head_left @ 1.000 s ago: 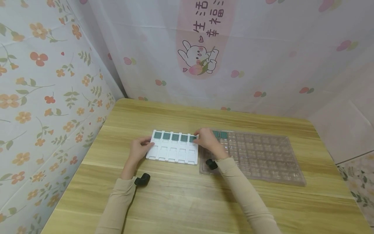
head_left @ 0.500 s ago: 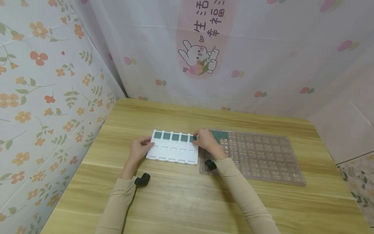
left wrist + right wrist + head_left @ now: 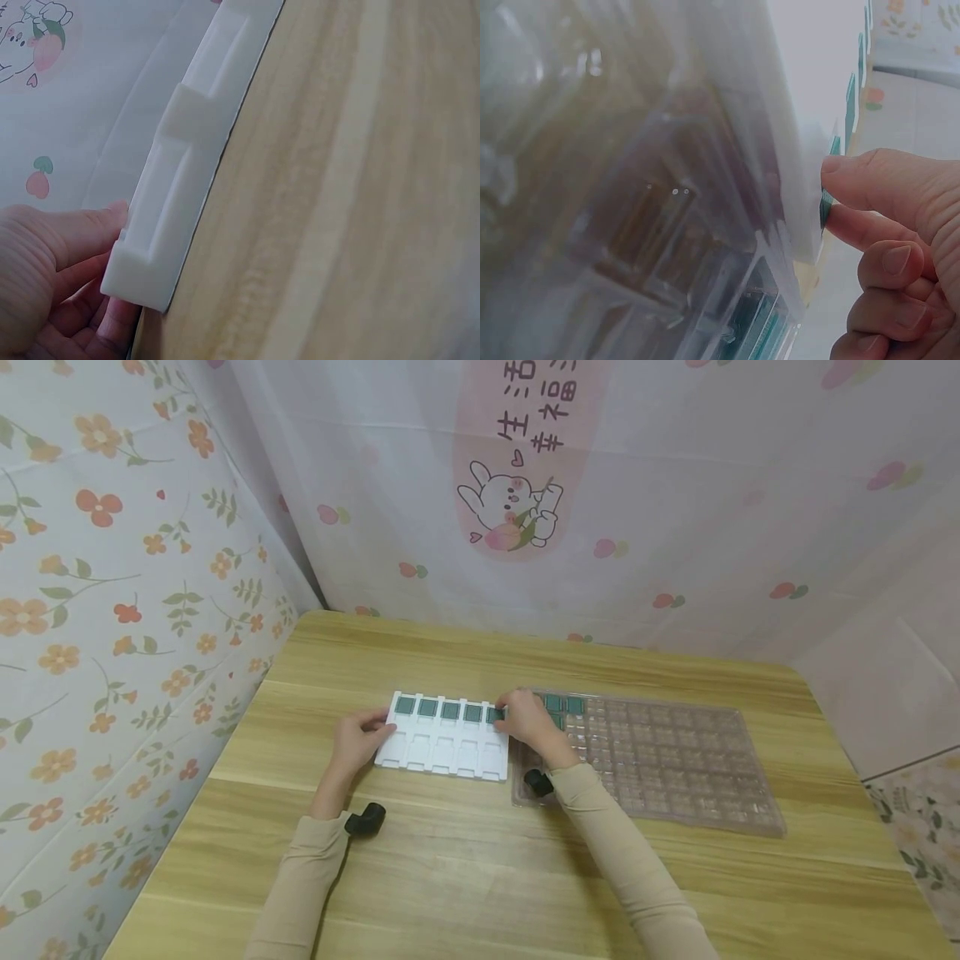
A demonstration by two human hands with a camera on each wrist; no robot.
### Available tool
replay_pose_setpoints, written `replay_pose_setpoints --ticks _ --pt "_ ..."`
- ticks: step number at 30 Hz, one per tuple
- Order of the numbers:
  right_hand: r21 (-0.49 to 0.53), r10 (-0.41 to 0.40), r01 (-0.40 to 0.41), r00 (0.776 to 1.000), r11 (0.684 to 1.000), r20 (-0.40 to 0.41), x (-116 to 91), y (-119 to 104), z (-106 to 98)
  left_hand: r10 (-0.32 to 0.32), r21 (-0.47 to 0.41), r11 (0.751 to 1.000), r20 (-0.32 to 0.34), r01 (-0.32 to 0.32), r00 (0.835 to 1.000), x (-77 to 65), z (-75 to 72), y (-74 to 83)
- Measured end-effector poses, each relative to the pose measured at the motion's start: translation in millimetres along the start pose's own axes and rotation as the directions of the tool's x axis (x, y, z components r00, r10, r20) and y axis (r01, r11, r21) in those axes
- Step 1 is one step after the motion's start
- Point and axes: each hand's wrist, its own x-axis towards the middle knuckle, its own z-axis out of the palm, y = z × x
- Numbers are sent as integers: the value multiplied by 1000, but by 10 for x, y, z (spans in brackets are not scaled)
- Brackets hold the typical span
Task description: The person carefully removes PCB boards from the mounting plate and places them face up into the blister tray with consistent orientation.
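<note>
Pinching rightmost green square [image 3: 492,715], far row of white tray [image 3: 442,757]: right hand [image 3: 528,714], thumb and index finger on it. Square lies just left of those fingers; right hand nearer. White tray's long axis runs left-right on worktop [image 3: 435,881]; left hand [image 3: 356,743] grips its left end. Clear tray [image 3: 759,814] just beside, to the right.

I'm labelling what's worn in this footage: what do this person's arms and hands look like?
A plain beige fabric left sleeve and matching beige fabric right sleeve look long and creased, with no markings visible. A small black elbow-shaped left wrist attachment and black rounded right wrist attachment sit near the sleeves' ends. The left hand and right hand wear no gloves.
</note>
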Motion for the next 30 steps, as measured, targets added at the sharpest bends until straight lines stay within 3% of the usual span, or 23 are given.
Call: replay_pose_setpoints --ticks 18,30 --pt "13 -23 23 1000 1000 -8 -15 19 -33 11 -24 1000 -12 -12 1000 13 4 1" --pt "-20 -76 74 994 997 -84 -92 111 -52 39 -17 999 -24 -39 999 -1 2 -8"
